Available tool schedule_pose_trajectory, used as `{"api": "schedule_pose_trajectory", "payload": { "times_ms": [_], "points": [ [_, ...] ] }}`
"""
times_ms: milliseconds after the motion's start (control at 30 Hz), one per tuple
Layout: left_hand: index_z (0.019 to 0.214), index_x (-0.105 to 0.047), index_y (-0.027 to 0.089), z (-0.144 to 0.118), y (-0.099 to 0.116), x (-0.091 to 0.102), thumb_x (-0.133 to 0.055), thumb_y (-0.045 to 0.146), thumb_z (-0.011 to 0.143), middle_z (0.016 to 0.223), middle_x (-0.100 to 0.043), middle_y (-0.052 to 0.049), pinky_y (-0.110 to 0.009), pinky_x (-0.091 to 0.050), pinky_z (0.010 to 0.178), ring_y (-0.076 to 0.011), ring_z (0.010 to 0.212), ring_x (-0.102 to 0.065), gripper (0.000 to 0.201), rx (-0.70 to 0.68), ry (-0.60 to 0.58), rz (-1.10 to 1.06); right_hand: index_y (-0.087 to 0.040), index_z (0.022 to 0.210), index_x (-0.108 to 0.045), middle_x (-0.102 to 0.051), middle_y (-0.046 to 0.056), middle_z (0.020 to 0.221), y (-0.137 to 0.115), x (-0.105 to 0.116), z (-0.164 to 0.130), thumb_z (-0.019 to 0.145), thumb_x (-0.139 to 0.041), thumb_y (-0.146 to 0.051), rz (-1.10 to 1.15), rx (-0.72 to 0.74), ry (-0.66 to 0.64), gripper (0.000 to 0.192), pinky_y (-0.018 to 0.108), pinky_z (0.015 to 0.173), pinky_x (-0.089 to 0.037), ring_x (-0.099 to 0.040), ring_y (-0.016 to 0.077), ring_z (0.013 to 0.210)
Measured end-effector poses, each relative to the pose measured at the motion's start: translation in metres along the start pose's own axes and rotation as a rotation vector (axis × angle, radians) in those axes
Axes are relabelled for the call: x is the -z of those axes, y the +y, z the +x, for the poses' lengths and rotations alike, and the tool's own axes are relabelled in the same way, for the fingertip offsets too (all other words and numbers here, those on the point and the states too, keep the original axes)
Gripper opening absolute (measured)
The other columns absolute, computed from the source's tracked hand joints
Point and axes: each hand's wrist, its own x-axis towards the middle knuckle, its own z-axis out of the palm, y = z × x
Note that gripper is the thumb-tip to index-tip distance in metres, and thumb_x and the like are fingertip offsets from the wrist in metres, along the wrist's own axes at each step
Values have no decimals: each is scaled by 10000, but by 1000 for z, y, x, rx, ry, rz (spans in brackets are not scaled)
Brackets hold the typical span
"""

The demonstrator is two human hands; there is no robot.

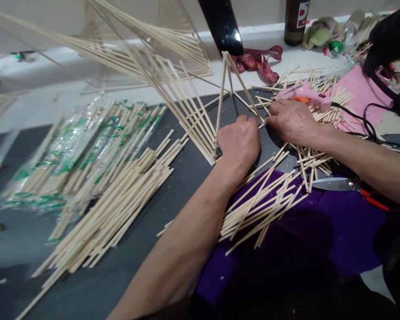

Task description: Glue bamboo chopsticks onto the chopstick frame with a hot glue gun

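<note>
A frame of thin wooden sticks (186, 104) stands in front of me, its sticks fanned out in a twisting row that runs up to the left. My left hand (240, 141) is closed around a stick low on the frame, and the fingers hide most of that stick. Beside it, my right hand (291, 122) pinches at the lower right corner of a stick triangle (242, 84). Its fingertips partly cover that joint. Just behind the right hand lies a pink glue gun (315, 95) with an orange trigger.
Loose cut sticks (263, 204) lie over purple cloth near scissors (336, 184). Longer sticks (120, 200) and plastic-wrapped chopstick packs (83, 151) cover the left. A phone (222, 26), red lanyard (262, 62) and brown bottle (296, 22) stand behind. A black cord (370, 115) curls at right.
</note>
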Motion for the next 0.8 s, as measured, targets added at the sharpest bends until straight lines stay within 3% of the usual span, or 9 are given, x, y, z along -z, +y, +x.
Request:
{"api": "schedule_pose_trajectory", "payload": {
  "times_ms": [800],
  "points": [
    [1068, -683, 129, 0, 4, 6, -304, 256, 959, 1076, -671, -154, -394, -465, 695, -277, 850, -647, 414, -8, -7, -11, -167, 975, -691, -641, 92, 1010, 0, -1, 2, 906, -396, -169, 13, 23, -28, 303, 331, 647, -345, -557, 238, 920]
  ]
}}
